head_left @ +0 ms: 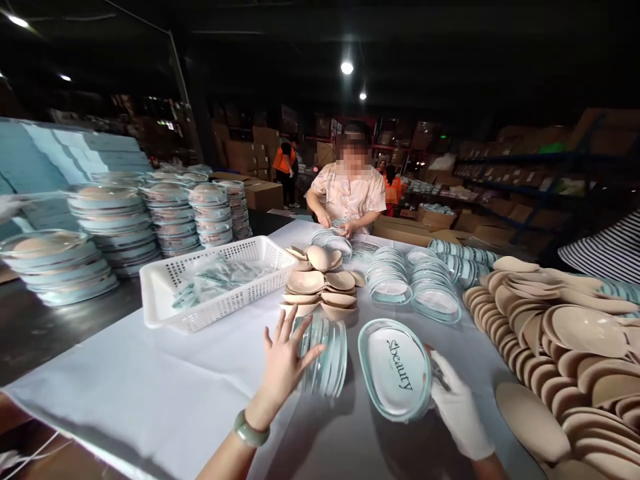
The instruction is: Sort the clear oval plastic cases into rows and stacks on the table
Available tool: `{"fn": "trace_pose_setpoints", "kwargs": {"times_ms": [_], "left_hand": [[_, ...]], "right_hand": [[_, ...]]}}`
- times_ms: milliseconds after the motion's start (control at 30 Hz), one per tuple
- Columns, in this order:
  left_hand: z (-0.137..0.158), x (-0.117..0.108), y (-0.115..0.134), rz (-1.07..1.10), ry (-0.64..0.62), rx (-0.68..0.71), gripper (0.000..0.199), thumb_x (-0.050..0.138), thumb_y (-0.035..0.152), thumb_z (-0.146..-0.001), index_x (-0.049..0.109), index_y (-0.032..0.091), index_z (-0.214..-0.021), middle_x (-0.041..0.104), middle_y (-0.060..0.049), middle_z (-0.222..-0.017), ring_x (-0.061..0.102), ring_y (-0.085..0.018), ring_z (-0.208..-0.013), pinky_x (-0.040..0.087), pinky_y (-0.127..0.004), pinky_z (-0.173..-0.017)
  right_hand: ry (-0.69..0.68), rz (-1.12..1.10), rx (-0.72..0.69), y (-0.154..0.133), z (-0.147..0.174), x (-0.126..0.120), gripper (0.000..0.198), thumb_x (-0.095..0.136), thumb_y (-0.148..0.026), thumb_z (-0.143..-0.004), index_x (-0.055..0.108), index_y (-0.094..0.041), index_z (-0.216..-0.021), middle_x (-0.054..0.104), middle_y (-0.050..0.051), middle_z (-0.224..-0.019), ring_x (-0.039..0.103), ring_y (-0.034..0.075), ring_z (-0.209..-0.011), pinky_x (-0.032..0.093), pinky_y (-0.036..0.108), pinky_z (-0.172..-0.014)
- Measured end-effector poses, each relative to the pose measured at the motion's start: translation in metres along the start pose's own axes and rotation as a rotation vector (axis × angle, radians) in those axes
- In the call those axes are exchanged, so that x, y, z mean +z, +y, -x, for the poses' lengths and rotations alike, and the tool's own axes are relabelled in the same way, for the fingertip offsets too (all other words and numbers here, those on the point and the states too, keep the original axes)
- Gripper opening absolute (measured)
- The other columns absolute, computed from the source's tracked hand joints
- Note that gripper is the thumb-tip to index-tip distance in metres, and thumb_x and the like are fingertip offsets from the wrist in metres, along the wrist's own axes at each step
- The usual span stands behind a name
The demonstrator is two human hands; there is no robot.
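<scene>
Left hand point(281, 367): bare, fingers spread at a row of teal-edged packs point(336, 360).
Right hand point(460, 403): gloved, gripping a "beauty"-lettered pack point(393, 380).
Across the table point(185, 390): a co-worker point(350, 193), hands busy.

We find the widest passage at the near left, where the white cloth point(150, 387) gives room beside our left hand point(283, 367); farther on, the white basket point(223, 313) blocks it. Ahead of that hand, the row of packs point(330, 363) and the beige cups point(307, 283) beyond bar us. Only a narrow gap shows between that row and the oval pack point(395, 370) in our right hand point(457, 400). The beige pile point(550, 353) hems in that hand's right side.
</scene>
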State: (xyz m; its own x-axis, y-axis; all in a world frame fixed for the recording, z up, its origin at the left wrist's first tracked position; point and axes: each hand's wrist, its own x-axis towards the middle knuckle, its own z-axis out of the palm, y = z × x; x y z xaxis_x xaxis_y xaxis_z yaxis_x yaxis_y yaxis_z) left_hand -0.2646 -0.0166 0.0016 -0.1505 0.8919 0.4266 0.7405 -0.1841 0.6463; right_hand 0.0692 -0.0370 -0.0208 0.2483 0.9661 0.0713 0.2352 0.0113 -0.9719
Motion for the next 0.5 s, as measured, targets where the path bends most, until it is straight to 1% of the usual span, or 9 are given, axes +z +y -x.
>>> {"fn": "trace_pose_setpoints", "kwargs": {"times_ms": [67, 100, 167, 233, 300, 367, 400, 433, 500], "left_hand": [[0.018, 0.006, 0.025, 0.383, 0.080, 0.017, 0.057, 0.062, 0.056, -0.088, 0.059, 0.025, -0.136, 0.046, -0.014, -0.156, 0.036, -0.036, -0.148, 0.023, -0.063, -0.122], [0.028, 0.008, 0.040, 0.617, 0.030, -0.017, 0.063, 0.062, 0.059, -0.088, 0.053, 0.027, -0.142, 0.047, -0.013, -0.156, 0.039, -0.033, -0.147, 0.029, -0.056, -0.122], [0.044, 0.013, 0.069, 1.054, -0.208, -0.215, 0.076, 0.062, 0.064, -0.086, 0.042, 0.029, -0.150, 0.046, -0.010, -0.157, 0.042, -0.031, -0.145, 0.038, -0.049, -0.118], [0.052, 0.016, 0.091, 1.323, -0.375, -0.469, 0.081, 0.061, 0.067, -0.085, 0.039, 0.027, -0.152, 0.049, -0.011, -0.155, 0.047, -0.033, -0.142, 0.042, -0.048, -0.116], [0.053, 0.021, 0.100, 1.391, -0.335, -0.609, 0.085, 0.063, 0.068, -0.082, 0.038, 0.027, -0.152, 0.053, -0.012, -0.151, 0.051, -0.035, -0.138, 0.045, -0.047, -0.114], [0.050, 0.026, 0.097, 1.324, -0.212, -0.612, 0.084, 0.064, 0.069, -0.081, 0.039, 0.029, -0.151, 0.051, -0.010, -0.154, 0.049, -0.034, -0.140, 0.046, -0.044, -0.113], [0.049, 0.029, 0.093, 1.265, -0.166, -0.600, 0.083, 0.062, 0.070, -0.081, 0.041, 0.029, -0.150, 0.048, -0.008, -0.156, 0.045, -0.034, -0.143, 0.046, -0.043, -0.114], [0.049, 0.033, 0.088, 1.200, -0.143, -0.579, 0.083, 0.060, 0.072, -0.082, 0.041, 0.028, -0.149, 0.044, -0.008, -0.159, 0.041, -0.033, -0.146, 0.044, -0.041, -0.115], [0.051, 0.039, 0.079, 1.073, -0.139, -0.499, 0.089, 0.059, 0.075, -0.080, 0.038, 0.026, -0.151, 0.037, -0.008, -0.163, 0.033, -0.032, -0.150, 0.040, -0.039, -0.118]], "right_hand": [[0.033, -0.061, -0.161, -0.009, 0.019, -0.002, 0.041, 0.068, -0.043, -0.078, 0.064, -0.023, -0.114, 0.073, 0.010, -0.120, 0.071, 0.027, -0.109, 0.063, 0.036, -0.090], [0.021, -0.049, -0.233, -0.016, 0.029, 0.000, 0.035, 0.065, -0.043, -0.082, 0.064, -0.023, -0.111, 0.074, 0.010, -0.118, 0.072, 0.027, -0.108, 0.062, 0.036, -0.091], [-0.068, 0.090, -0.373, -0.030, 0.046, 0.005, 0.038, 0.061, -0.044, -0.087, 0.062, -0.025, -0.120, 0.072, 0.010, -0.120, 0.071, 0.026, -0.107, 0.061, 0.036, -0.091], [-0.069, 0.341, -0.504, -0.039, 0.059, 0.010, 0.061, 0.068, -0.052, -0.081, 0.056, -0.027, -0.135, 0.066, 0.013, -0.128, 0.070, 0.029, -0.106, 0.061, 0.037, -0.087], [0.107, 0.607, -0.546, -0.039, 0.066, 0.014, 0.069, 0.074, -0.058, -0.073, 0.060, -0.027, -0.133, 0.064, 0.016, -0.127, 0.072, 0.031, -0.098, 0.062, 0.038, -0.078], [0.244, 0.767, -0.490, -0.034, 0.068, 0.018, 0.039, 0.067, -0.054, -0.080, 0.073, -0.025, -0.107, 0.071, 0.014, -0.106, 0.073, 0.028, -0.081, 0.060, 0.036, -0.068], [0.231, 0.780, -0.448, -0.031, 0.067, 0.021, 0.027, 0.060, -0.047, -0.087, 0.074, -0.025, -0.091, 0.072, 0.010, -0.091, 0.072, 0.024, -0.074, 0.058, 0.033, -0.065], [0.173, 0.744, -0.424, -0.028, 0.064, 0.025, 0.027, 0.053, -0.040, -0.091, 0.072, -0.024, -0.080, 0.072, 0.007, -0.079, 0.071, 0.022, -0.070, 0.057, 0.031, -0.064], [0.017, 0.587, -0.409, -0.023, 0.056, 0.032, 0.032, 0.047, -0.033, -0.092, 0.069, -0.022, -0.071, 0.071, 0.005, -0.071, 0.070, 0.021, -0.068, 0.058, 0.031, -0.067]]}}
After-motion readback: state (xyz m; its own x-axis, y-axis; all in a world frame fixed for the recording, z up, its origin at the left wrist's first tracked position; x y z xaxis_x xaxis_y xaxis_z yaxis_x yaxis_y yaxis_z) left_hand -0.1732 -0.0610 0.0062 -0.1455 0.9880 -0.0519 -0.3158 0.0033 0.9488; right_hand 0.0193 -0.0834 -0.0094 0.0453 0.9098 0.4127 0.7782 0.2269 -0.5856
